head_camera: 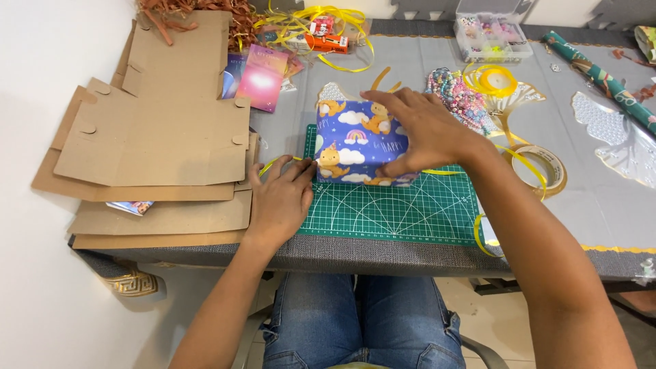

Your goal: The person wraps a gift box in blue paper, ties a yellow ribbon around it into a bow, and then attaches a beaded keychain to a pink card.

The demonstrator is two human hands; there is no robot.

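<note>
Right hand (420, 130) presses flat on the wrapped gift box (359, 140), steadying it, while left hand (283, 191) pinches yellow ribbon (283, 160) taut beside it.

Hands (280, 198) (427, 130) on wrapped box (359, 140)

A single view is given, taken from a head-worn camera looking steeply down and forward over the grey surface (601, 212). Both forearms are seen at close range, with the left hand (280, 198) nearest the lens and the lap below.
</note>
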